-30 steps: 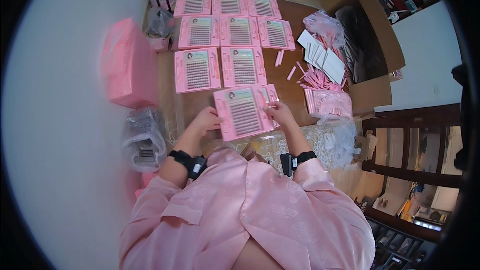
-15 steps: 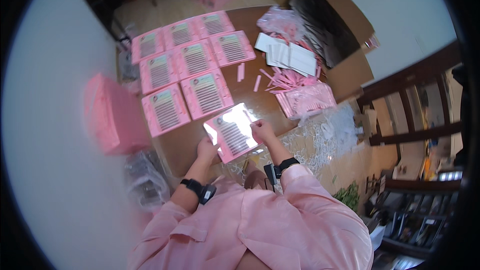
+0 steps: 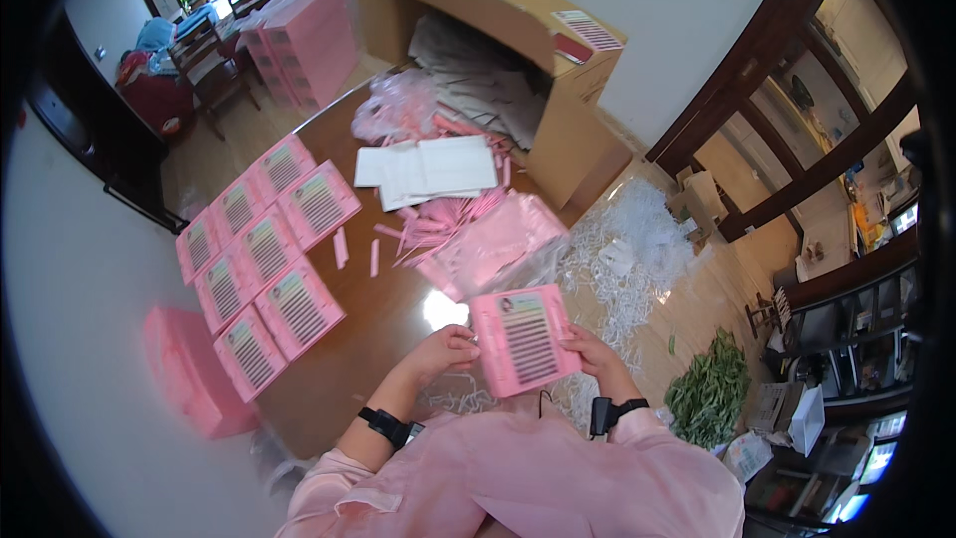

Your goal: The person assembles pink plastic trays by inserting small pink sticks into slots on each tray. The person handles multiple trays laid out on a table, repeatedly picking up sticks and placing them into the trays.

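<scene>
A flat pink eyelash case (image 3: 530, 339), with dark rows of false lashes on a pale card, is held up over the table's near edge. My right hand (image 3: 596, 353) pinches its right edge, thumb on the front. At its left edge is my left hand (image 3: 444, 352), fingers curled closed against the side; the fingertips are partly hidden. Several similar pink cases (image 3: 267, 243) lie in rows on the left of the brown table (image 3: 363, 339). Just beyond the held case lies a clear bag of pink pieces (image 3: 513, 237).
White cards or boxes (image 3: 438, 167) rest on a heap of pink strips (image 3: 453, 219). An open cardboard box (image 3: 583, 154) stands behind them. White paper shreds (image 3: 607, 284) cover the floor at right, near green leaves (image 3: 709, 389). A pink wrapped block (image 3: 189, 369) stands by the left wall.
My view has swung right, and both hands have carried the held case rightward, away from the rows. It is now more upright, and the bright glare on its cover is gone.
</scene>
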`<state>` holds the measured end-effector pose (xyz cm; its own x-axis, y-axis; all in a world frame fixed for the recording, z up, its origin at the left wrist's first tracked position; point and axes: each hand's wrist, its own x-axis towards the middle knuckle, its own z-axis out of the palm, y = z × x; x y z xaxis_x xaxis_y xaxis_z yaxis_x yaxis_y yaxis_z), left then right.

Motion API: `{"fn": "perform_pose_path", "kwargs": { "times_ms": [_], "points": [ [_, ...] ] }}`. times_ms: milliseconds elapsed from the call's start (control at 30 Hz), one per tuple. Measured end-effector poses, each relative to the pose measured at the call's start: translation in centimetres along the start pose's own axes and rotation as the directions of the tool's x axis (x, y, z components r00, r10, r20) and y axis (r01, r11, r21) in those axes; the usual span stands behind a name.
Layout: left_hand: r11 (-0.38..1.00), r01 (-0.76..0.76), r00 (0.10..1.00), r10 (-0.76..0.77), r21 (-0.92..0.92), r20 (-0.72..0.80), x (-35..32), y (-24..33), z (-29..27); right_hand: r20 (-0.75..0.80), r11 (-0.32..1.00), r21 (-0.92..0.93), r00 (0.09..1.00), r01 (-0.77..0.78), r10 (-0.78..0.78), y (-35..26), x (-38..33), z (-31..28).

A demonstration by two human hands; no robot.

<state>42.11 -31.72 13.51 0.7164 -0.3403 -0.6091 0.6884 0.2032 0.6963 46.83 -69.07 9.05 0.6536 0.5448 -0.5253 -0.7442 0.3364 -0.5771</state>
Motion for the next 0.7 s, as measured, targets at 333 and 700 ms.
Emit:
{"fn": "perform_pose_path", "kwargs": {
  "times_ms": [333, 700],
  "points": [
    [0.983, -0.060, 0.840, -0.045, -0.176, -0.541, 5.3, -1.8, 5.2, -0.311, 0.922, -0.323, 0.897, 0.212, -0.315, -30.9, 5.1, -23.5],
    [0.935, -0.004, 0.233, -0.345, -0.355, -0.909, -10.7, -18.2, 7.2, 0.022, 0.497, -0.839, 0.926, 0.222, -0.378, -41.6, 29.9, -20.4]
  ]
}}
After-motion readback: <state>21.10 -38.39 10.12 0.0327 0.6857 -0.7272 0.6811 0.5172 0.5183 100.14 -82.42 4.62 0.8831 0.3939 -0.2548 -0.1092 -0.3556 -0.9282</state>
